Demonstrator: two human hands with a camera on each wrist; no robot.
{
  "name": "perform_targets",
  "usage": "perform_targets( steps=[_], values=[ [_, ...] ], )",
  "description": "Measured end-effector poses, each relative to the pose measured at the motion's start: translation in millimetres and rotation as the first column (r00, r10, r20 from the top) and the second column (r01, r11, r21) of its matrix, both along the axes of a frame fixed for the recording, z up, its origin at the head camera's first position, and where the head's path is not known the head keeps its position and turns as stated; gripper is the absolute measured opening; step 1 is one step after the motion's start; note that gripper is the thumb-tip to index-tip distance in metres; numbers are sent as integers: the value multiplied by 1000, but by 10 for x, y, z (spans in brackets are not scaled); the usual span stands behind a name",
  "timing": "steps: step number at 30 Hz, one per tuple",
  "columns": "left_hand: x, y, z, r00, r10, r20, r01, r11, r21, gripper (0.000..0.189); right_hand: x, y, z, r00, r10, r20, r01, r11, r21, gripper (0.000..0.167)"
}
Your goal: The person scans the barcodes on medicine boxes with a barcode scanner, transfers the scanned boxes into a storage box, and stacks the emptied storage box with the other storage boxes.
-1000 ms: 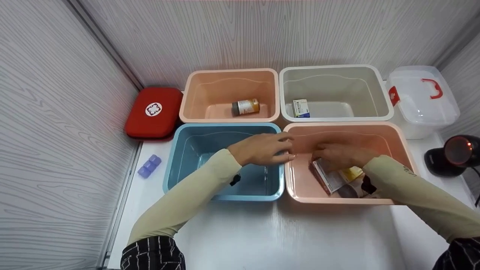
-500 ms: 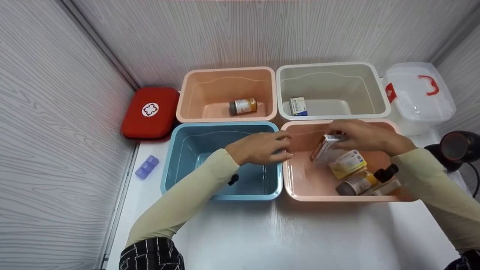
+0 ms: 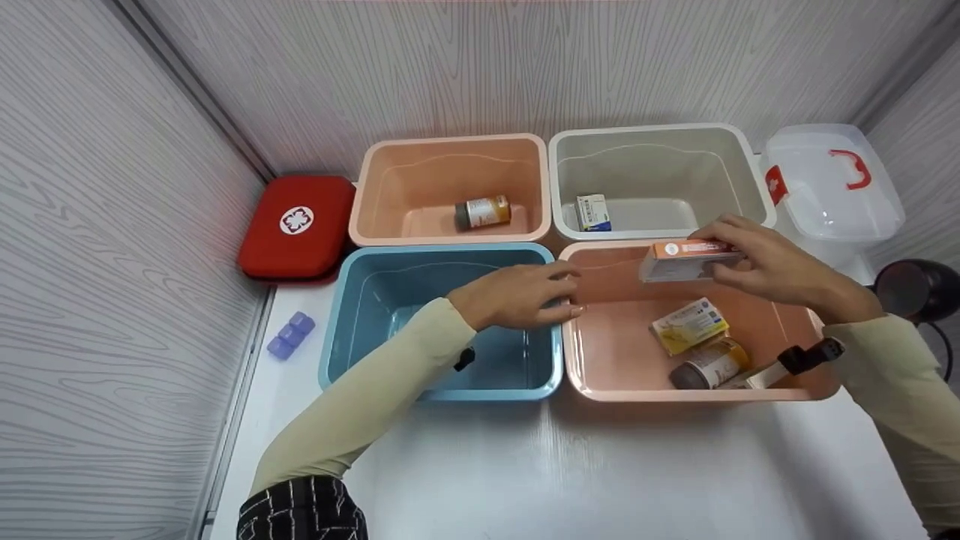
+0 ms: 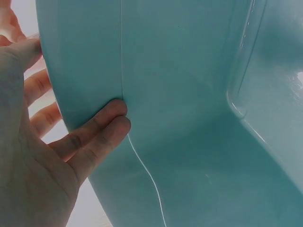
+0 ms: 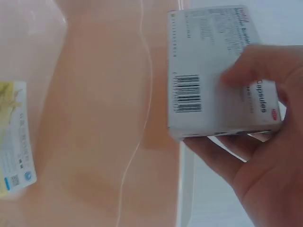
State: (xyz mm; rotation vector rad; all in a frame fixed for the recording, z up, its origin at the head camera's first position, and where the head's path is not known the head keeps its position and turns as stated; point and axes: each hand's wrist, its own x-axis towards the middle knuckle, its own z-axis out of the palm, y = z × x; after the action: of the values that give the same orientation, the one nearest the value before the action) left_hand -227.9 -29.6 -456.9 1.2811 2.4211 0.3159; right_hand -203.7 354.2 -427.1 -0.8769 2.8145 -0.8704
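Observation:
My right hand (image 3: 780, 259) pinches a capsule box (image 3: 686, 259) by one end, above the back of the front right pink bin (image 3: 581, 352). In the right wrist view the box's white face (image 5: 215, 71) shows a barcode and the word "Capsules", with the thumb across it. My left hand (image 3: 517, 296) grips the right wall of the blue bin (image 3: 450, 395). The left wrist view shows two fingertips (image 4: 116, 118) on the wall's inner face and other fingers beyond its edge. A yellow-and-white medicine box (image 3: 690, 326), a brown-capped bottle (image 3: 712, 365) and a partly hidden white box (image 3: 761, 377) lie in the pink bin.
Behind stand an orange bin (image 3: 364, 195) with a bottle (image 3: 484, 213) and a grey bin (image 3: 559, 172) with a small box (image 3: 593, 213). A red first-aid case (image 3: 300, 225) and purple pill box (image 3: 291, 335) lie left; a clear lidded box (image 3: 832, 187) and black device (image 3: 915, 289) stand right.
My right hand has lifted the capsule box from the pink bin's floor, moving it up and to the right and turning its orange side upward. My left hand has stayed at the blue rim.

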Motion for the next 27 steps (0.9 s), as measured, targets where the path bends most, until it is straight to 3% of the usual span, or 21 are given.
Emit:
perform_targets(
  steps=[8, 12, 15, 17, 22, 24, 27],
  values=[
    [6, -12, -7, 1000, -3, 12, 3, 1000, 7, 53, 66, 251, -49, 991, -135, 3, 133, 975, -176, 43],
    [0, -23, -2, 1000, -3, 11, 3, 1000, 13, 54, 125, 363, -42, 976, -209, 64, 218, 942, -256, 76],
    [-3, -23, -3, 1000, 0, 6, 0, 1000, 12, 54, 150, 445, -54, 971, -222, 83, 237, 916, -324, 94],
    [-1, -25, -7, 1000, 4, 4, -4, 1000, 7, 54, 161, 496, -75, 970, -235, 68, 244, 906, -345, 87],
    [2, -24, -16, 1000, 3, -5, -3, 1000, 9, 53, 198, 599, -126, 947, -315, 67, 316, 867, -385, 50],
    [2, -15, -16, 1000, -3, -10, 3, 1000, 12, 52, 218, 639, -138, 935, -346, 78, 347, 847, -403, 46],
    [3, -5, -1, 1000, -10, -12, 10, 1000, 17, 50, 253, 696, -151, 923, -375, 80, 373, 829, -417, 54]
  ],
)
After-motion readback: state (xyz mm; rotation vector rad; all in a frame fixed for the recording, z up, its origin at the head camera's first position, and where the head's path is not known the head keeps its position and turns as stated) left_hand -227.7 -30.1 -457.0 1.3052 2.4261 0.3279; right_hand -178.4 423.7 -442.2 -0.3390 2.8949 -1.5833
